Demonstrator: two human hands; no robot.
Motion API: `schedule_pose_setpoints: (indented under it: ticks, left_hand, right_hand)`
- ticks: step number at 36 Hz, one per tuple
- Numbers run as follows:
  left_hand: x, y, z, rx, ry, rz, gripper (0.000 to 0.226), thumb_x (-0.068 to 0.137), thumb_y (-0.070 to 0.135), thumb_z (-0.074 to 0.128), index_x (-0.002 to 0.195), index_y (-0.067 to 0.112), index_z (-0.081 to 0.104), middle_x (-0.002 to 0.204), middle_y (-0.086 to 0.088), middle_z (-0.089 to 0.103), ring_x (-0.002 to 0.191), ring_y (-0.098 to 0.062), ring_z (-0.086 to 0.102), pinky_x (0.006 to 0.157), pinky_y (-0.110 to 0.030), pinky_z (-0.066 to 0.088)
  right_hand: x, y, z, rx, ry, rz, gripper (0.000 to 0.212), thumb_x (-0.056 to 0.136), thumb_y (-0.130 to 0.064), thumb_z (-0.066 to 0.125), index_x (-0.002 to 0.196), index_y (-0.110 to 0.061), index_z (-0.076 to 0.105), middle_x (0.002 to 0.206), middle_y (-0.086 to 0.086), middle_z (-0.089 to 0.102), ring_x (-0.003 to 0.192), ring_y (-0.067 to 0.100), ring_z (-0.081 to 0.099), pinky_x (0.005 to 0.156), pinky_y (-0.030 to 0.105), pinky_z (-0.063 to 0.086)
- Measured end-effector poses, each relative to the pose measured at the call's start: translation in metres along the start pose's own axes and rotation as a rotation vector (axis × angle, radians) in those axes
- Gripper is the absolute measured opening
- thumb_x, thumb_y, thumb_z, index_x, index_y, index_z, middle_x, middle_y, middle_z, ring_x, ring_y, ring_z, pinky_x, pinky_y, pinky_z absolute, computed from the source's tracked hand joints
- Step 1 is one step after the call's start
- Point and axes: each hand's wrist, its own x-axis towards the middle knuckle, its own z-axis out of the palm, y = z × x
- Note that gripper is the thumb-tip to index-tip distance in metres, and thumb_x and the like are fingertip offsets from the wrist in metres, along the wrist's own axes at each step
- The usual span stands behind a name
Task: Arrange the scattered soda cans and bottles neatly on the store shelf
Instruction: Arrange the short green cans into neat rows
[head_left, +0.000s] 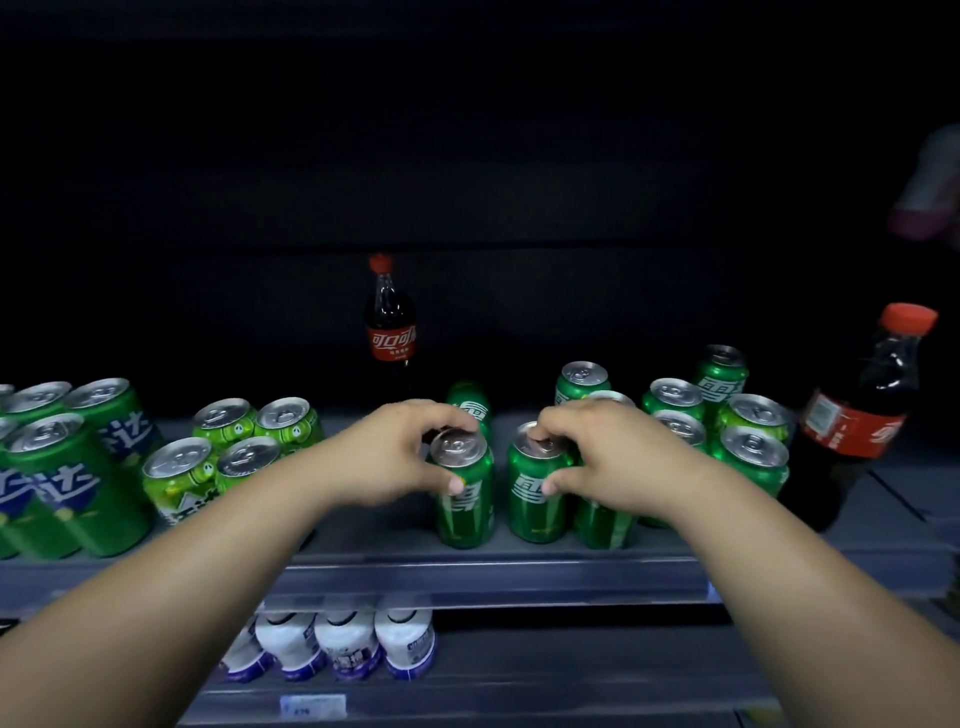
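Two dark green soda cans stand side by side near the front edge of the grey shelf (395, 566). My left hand (400, 452) grips the left can (465, 499) around its top, thumb on the front. My right hand (608, 452) grips the right can (537, 499) the same way, fingers over its lid. Behind and right of them stand several more dark green cans (753, 457). A small cola bottle (390, 322) stands upright at the back. A larger cola bottle (862, 415) stands at the right.
At the left stand several green-and-blue cans (78, 483) and lighter green cans (228, 447). On the lower shelf sit white bottles with purple labels (343, 644). A price tag (313, 705) is on the lower rail. The shelf's back is dark.
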Motion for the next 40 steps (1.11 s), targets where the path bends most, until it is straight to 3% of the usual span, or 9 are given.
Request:
schedule_pose_setpoints:
  ticks: [4, 8, 11, 16, 19, 22, 28, 35, 40]
  left_hand:
    - [0.0, -0.004, -0.003, -0.132, -0.065, 0.007, 0.06, 0.069, 0.015, 0.087, 0.123, 0.026, 0.064, 0.123, 0.013, 0.061, 0.112, 0.007, 0.056, 0.093, -0.007, 0.04]
    - [0.001, -0.008, -0.006, -0.197, -0.102, -0.014, 0.058, 0.072, 0.009, 0.085, 0.123, 0.028, 0.064, 0.124, 0.014, 0.063, 0.112, 0.007, 0.058, 0.092, -0.007, 0.04]
    - [0.0, -0.011, -0.01, -0.203, -0.154, -0.022, 0.06, 0.075, 0.007, 0.082, 0.123, 0.035, 0.061, 0.128, 0.018, 0.061, 0.118, 0.006, 0.055, 0.101, -0.012, 0.038]
    - [-0.003, -0.01, -0.006, -0.202, -0.133, -0.014, 0.065, 0.074, 0.001, 0.08, 0.13, 0.025, 0.058, 0.13, 0.019, 0.058, 0.12, 0.007, 0.052, 0.099, -0.008, 0.036]
    - [-0.003, -0.009, -0.003, -0.187, -0.062, -0.024, 0.057, 0.066, 0.016, 0.09, 0.116, 0.027, 0.065, 0.117, 0.01, 0.067, 0.108, -0.009, 0.063, 0.092, -0.025, 0.052]
    - [-0.001, -0.009, 0.0, -0.092, 0.021, -0.054, 0.059, 0.049, 0.051, 0.088, 0.098, 0.031, 0.064, 0.096, 0.005, 0.068, 0.088, -0.018, 0.067, 0.079, -0.042, 0.056]
    - [0.001, -0.009, -0.005, -0.08, -0.045, -0.084, 0.055, 0.056, 0.066, 0.077, 0.101, 0.036, 0.064, 0.096, 0.004, 0.071, 0.089, -0.016, 0.067, 0.083, -0.043, 0.055]
    - [0.0, -0.005, -0.003, -0.024, 0.032, -0.134, 0.047, 0.058, 0.059, 0.084, 0.093, 0.032, 0.067, 0.086, 0.007, 0.071, 0.083, -0.011, 0.067, 0.08, -0.04, 0.057]
    - [0.001, 0.0, -0.001, 0.125, 0.069, -0.158, 0.067, 0.044, 0.082, 0.067, 0.083, 0.029, 0.059, 0.079, 0.006, 0.066, 0.076, -0.013, 0.063, 0.07, -0.04, 0.053]
  right_hand:
    - [-0.003, -0.002, -0.001, 0.03, -0.003, -0.016, 0.046, 0.078, -0.048, 0.078, 0.115, -0.03, 0.058, 0.116, -0.012, 0.062, 0.11, 0.013, 0.054, 0.09, 0.033, 0.046]
    - [-0.003, -0.007, -0.002, 0.074, -0.034, -0.03, 0.041, 0.081, -0.042, 0.078, 0.112, -0.027, 0.056, 0.099, -0.015, 0.055, 0.111, 0.005, 0.043, 0.097, 0.021, 0.033]
    - [0.001, -0.007, -0.003, 0.102, -0.084, -0.011, 0.041, 0.08, -0.041, 0.079, 0.107, -0.035, 0.051, 0.102, -0.015, 0.054, 0.118, 0.014, 0.047, 0.094, 0.03, 0.041]
    - [0.0, -0.003, -0.003, 0.154, -0.116, -0.009, 0.046, 0.078, -0.038, 0.081, 0.104, -0.043, 0.044, 0.107, -0.011, 0.056, 0.095, 0.01, 0.054, 0.083, 0.035, 0.048]
    - [-0.001, -0.002, -0.003, 0.162, -0.116, -0.024, 0.045, 0.079, -0.039, 0.079, 0.107, -0.042, 0.043, 0.105, -0.01, 0.055, 0.092, 0.003, 0.05, 0.078, 0.03, 0.046]
    - [-0.001, -0.001, -0.003, 0.141, -0.116, -0.036, 0.043, 0.083, -0.04, 0.076, 0.111, -0.039, 0.044, 0.103, -0.009, 0.054, 0.086, -0.001, 0.044, 0.071, 0.025, 0.039]
    - [-0.001, 0.001, -0.003, 0.122, -0.119, -0.04, 0.043, 0.083, -0.042, 0.075, 0.112, -0.039, 0.043, 0.103, -0.009, 0.054, 0.087, 0.001, 0.045, 0.075, 0.032, 0.043]
    - [0.001, 0.0, -0.004, 0.111, -0.143, -0.032, 0.043, 0.083, -0.041, 0.076, 0.11, -0.036, 0.042, 0.105, -0.006, 0.058, 0.09, 0.007, 0.051, 0.079, 0.035, 0.047]
    - [0.0, -0.001, -0.004, 0.108, -0.137, -0.037, 0.045, 0.084, -0.042, 0.075, 0.116, -0.036, 0.043, 0.099, -0.009, 0.057, 0.093, 0.009, 0.05, 0.081, 0.032, 0.044]
